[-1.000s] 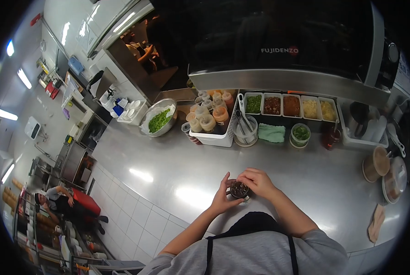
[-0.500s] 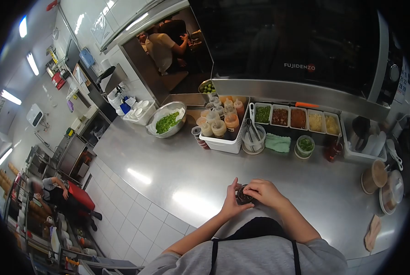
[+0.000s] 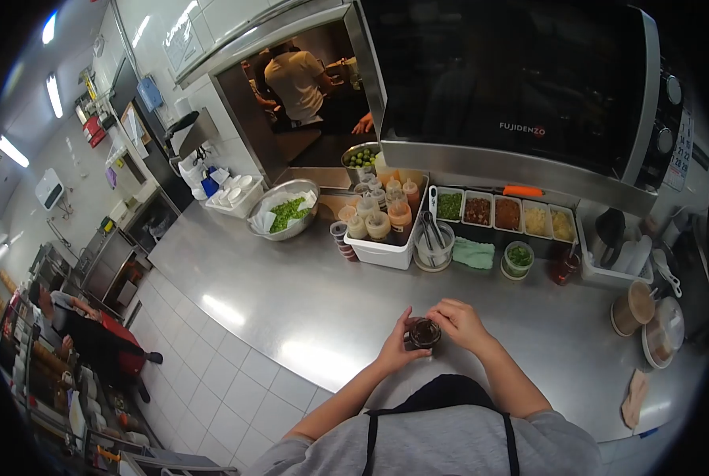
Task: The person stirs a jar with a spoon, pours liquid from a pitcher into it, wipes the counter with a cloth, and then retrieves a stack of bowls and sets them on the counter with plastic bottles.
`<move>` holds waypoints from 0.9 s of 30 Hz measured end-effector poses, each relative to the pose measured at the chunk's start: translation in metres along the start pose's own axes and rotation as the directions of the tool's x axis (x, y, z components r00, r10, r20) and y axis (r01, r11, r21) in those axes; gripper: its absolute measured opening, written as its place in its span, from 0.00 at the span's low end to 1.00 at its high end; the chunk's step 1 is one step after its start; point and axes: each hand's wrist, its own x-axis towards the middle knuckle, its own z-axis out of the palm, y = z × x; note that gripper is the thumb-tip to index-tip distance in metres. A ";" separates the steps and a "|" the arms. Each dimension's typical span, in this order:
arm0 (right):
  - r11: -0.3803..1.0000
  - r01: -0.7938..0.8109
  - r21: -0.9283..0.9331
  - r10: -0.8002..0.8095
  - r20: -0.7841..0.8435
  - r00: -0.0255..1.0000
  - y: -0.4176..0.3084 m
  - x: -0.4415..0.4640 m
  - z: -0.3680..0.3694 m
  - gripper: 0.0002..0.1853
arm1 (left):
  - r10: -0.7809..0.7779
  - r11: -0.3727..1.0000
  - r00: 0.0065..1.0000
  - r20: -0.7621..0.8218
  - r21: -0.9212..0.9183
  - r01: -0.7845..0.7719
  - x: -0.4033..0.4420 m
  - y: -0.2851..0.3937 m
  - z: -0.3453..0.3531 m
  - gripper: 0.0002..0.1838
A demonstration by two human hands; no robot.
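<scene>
A small round glass jar [image 3: 424, 334] with dark contents stands upright near the counter's front edge, close to my body. My left hand [image 3: 397, 347] is wrapped round its left side. At the jar's upper right rim is my right hand [image 3: 459, 324], its fingers pinched together; what they hold, if anything, is too small to make out. Beyond the hands sit a white basket of squeeze bottles [image 3: 382, 252], a container with tongs [image 3: 434, 255], a folded green cloth [image 3: 473, 254] and a tub of chopped greens [image 3: 518, 260].
A metal bowl of greens [image 3: 284, 209] stands at the back left, trays of toppings [image 3: 507, 214] at the back. Lidded tubs [image 3: 633, 309] and a pinkish cloth [image 3: 634, 399] lie right. One person [image 3: 92, 333] sits at the far left; another [image 3: 295, 83] shows through the opening.
The view has swung, showing more of the opening and the person in it. My right fingers have shifted from over the jar's mouth to its upper right rim. My left hand still holds the jar.
</scene>
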 end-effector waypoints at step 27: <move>0.996 -0.089 -0.026 0.089 0.020 0.996 -0.002 -0.002 0.009 0.08 | 0.075 0.994 0.993 -0.092 -0.070 -0.082 0.003 -0.024 0.007 0.60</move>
